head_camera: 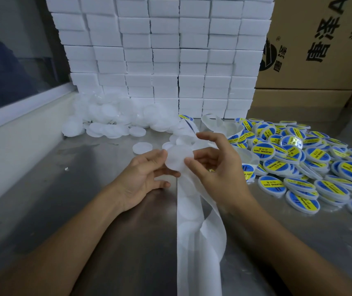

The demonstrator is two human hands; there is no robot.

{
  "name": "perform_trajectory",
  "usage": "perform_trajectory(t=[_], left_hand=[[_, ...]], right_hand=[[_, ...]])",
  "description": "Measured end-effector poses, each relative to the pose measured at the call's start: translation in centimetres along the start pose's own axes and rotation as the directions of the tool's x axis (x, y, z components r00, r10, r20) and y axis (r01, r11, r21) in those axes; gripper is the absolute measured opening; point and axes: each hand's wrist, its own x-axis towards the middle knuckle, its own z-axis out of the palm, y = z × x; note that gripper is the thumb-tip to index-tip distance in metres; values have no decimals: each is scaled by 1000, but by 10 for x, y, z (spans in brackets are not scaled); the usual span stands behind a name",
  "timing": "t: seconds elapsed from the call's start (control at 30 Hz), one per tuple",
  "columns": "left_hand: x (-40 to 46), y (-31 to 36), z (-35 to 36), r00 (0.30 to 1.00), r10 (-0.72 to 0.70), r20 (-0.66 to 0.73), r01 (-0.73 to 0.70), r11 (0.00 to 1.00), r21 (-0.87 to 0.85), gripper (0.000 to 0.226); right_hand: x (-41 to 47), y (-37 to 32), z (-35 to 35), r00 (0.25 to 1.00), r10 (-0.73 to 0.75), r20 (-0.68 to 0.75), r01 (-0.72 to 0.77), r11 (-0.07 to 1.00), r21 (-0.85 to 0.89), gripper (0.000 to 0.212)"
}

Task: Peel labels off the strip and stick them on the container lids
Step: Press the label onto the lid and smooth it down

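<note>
1. Lid point(178, 160), blank white, held above the metal table point(98, 210), pinched between left hand point(144, 176) and right hand point(215, 165).
2. Backing strip point(189, 210) runs beneath the lid toward the viewer.
3. Labelled lids point(299, 159) heaped right of the lid; blank lids point(111, 118) heaped behind it, to the left.

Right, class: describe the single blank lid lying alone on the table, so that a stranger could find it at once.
Start at the wall of stacked white boxes and drop to the heap of blank lids at its foot. Just nearer than that heap, on the bare metal table, lies one blank white lid, left of the left hand. It alone lies flat and apart, touching no other lid.
</note>
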Motion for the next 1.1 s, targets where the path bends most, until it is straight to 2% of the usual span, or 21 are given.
perform_trajectory(t=[0.07,0.27,0.37,0.43,0.5,0.53,0.63,0.7,0.83,1.1], left_hand=[[0,-3,3,999,31,-32,-33,999,-43,13],[6,-14,19,980,35,-197,-64,987,-144,26],[9,-17,19,954,29,-299,-94,974,-207,18],[9,-17,18,940,26,-340,-114,964,-241,13],[9,-17,17,938,24,-345,-119,960,-255,15],[9,-17,18,937,23,-348,-119,959,-258,18],[9,-16,17,936,12,-353,-115,955,-274,15],[9,-15,18,943,2,-332,-98,957,-272,13],[6,-12,19,960,-11,-279,-63,965,-254,14],[4,-9,20,970,-34,-241,-30,966,-256,19]], right_hand=[[1,0,-2,999,18,-30,-18,1000,-3,46],[2,-1,-6,995,56,-79,-59,998,-27,41],[4,-2,-8,979,-43,-198,3,980,-197,21],[8,-4,-15,958,-85,-275,15,969,-248,7],[12,-6,-23,948,-62,-313,-4,979,-205,5],[14,-8,-25,946,-15,-323,-29,991,-131,6],[16,-14,-28,940,204,-272,-150,967,206,3],[16,-15,-28,943,280,-178,-220,929,297,6],[12,-17,-23,969,231,-91,-212,961,177,3],[9,-16,-17,987,155,-44,-152,986,66,9]])
